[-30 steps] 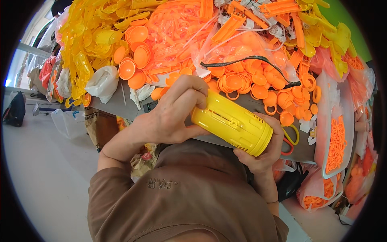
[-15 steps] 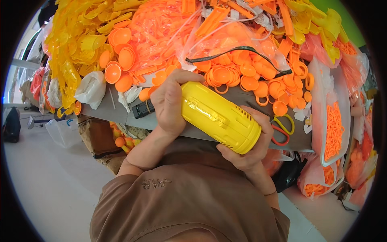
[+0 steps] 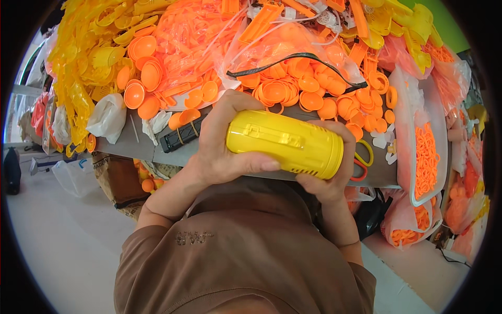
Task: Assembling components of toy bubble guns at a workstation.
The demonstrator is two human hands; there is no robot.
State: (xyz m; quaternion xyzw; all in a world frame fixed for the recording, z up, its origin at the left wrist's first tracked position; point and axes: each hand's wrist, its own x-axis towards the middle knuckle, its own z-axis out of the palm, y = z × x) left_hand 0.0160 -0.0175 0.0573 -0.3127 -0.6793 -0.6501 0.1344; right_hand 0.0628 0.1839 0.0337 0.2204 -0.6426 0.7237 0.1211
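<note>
A yellow plastic cylinder [image 3: 287, 142], ribbed, with small slots and a raised latch-like part, lies nearly level between my hands above the table's near edge. My left hand [image 3: 215, 149] is closed round its left end, the thumb lying along the near side. Round the right end is my right hand [image 3: 337, 175], its fingers behind and its thumb at the lower near edge. The cylinder's underside is hidden. Just behind it sit many shallow orange cups [image 3: 274, 91]. Scissors [image 3: 361, 166] with red and yellow handles lie partly hidden beside my right hand.
Yellow plastic parts [image 3: 78, 89] heap up at the left, beside a white bag [image 3: 107, 119]. A dark banded block [image 3: 180, 137] lies near my left wrist. A clear bin [image 3: 445, 131] with orange rings stands at the right. Below the table's left edge is a brown paper bag [image 3: 117, 180].
Both hands have turned the cylinder from a slant to nearly level. My left thumb has come down onto its near side. The whole view has shifted slightly.
</note>
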